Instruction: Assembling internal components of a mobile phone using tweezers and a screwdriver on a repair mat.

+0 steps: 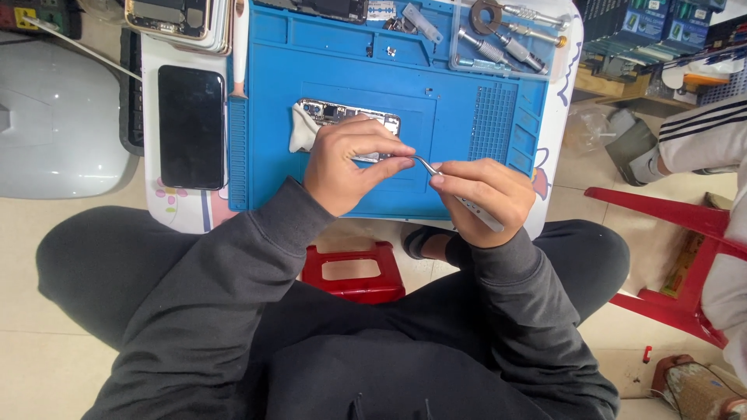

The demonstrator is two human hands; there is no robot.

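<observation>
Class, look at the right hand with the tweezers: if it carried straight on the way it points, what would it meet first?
Probably the left hand: the right hand aims its tweezers up-left at those fingertips, just above the opened phone. Depth is unclear.

both arms are bent inward; the left hand (348,162) is curled, the right hand (484,189) is closed, fingertips nearly touching.

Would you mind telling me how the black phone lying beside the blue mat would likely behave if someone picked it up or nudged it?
The black phone looks like a flat, rigid slab, so it would probably stay stiff when lifted. Its glossy face suggests it may be slippery and breakable if dropped. Lying flat on the table, it should slide rather than roll or tip.
</observation>
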